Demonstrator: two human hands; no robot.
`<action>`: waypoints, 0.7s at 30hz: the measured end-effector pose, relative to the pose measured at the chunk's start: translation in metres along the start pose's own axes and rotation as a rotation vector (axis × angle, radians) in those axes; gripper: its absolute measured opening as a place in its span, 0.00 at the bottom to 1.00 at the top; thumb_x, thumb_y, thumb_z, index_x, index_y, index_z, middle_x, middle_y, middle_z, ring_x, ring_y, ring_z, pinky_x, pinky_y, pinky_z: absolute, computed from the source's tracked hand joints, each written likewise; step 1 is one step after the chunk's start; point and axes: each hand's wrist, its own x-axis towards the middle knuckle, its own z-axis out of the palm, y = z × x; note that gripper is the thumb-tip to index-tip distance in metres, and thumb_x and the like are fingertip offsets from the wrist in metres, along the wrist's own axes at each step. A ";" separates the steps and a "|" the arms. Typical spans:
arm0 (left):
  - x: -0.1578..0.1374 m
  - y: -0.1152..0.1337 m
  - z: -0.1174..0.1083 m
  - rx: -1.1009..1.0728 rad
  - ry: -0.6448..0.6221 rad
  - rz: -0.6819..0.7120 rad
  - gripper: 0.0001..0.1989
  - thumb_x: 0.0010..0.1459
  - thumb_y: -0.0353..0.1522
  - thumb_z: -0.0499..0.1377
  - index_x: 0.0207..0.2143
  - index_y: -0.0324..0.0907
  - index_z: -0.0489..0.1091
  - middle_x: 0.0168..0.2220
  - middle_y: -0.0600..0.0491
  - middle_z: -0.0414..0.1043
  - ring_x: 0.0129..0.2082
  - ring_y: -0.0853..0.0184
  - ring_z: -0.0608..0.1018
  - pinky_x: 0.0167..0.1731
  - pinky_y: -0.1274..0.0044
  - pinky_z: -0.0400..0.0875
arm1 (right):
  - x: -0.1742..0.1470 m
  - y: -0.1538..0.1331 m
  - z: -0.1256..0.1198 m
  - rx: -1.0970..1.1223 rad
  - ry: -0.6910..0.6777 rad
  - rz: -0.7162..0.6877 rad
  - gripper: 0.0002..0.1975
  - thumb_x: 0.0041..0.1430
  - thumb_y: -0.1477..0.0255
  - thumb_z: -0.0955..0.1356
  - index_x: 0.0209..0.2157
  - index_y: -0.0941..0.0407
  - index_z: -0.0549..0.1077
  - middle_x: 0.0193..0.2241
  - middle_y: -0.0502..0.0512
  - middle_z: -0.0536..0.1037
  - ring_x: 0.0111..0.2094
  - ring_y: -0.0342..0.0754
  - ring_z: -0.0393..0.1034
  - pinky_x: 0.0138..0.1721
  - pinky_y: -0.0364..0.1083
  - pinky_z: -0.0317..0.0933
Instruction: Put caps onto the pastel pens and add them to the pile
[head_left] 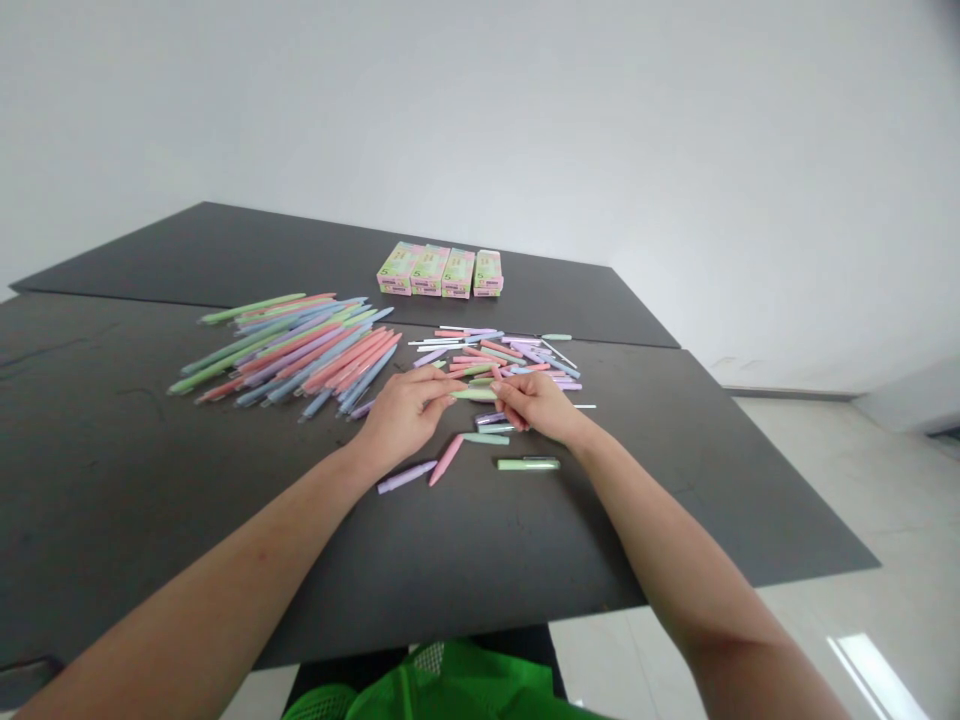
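Note:
Between my two hands lies a light green pen barrel (472,395). The fingers of my left hand (409,412) pinch its left end. My right hand (538,405) grips the other end, its fingertips partly hiding it. Just below my hands are a purple pen part (406,477), a pink pen part (447,460) and a pale teal pen part (486,439). A green capped piece (529,464) rests below my right hand. Behind both hands spreads a heap of loose pen parts (487,350) in several colours, with thin white refills (448,347) among them.
A large pile of long pens (300,350) in green, pink, blue and purple lies left of my hands. Several small printed boxes (442,272) stand in a row farther back. The dark table (480,560) has a seam across it and a pale wall (480,120) behind.

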 end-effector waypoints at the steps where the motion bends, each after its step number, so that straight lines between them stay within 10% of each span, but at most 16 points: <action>1: 0.000 0.000 0.000 -0.011 0.001 -0.001 0.12 0.60 0.29 0.57 0.42 0.45 0.78 0.42 0.51 0.77 0.42 0.64 0.78 0.44 0.73 0.71 | -0.001 -0.001 -0.001 0.009 -0.009 0.003 0.22 0.61 0.54 0.62 0.23 0.58 0.69 0.10 0.46 0.66 0.12 0.38 0.55 0.18 0.40 0.52; 8: 0.000 -0.002 0.002 -0.025 -0.015 -0.034 0.13 0.59 0.29 0.56 0.43 0.45 0.78 0.43 0.51 0.77 0.43 0.63 0.78 0.47 0.71 0.70 | -0.002 -0.002 -0.006 -0.120 0.108 -0.250 0.14 0.55 0.60 0.70 0.32 0.58 0.73 0.25 0.50 0.73 0.25 0.41 0.63 0.27 0.41 0.57; 21: -0.001 0.000 0.001 0.072 -0.022 0.006 0.13 0.61 0.29 0.55 0.44 0.43 0.77 0.42 0.49 0.77 0.42 0.63 0.78 0.44 0.72 0.71 | 0.003 0.003 0.001 0.075 0.081 -0.122 0.16 0.53 0.59 0.71 0.28 0.59 0.72 0.19 0.50 0.72 0.20 0.40 0.63 0.23 0.41 0.58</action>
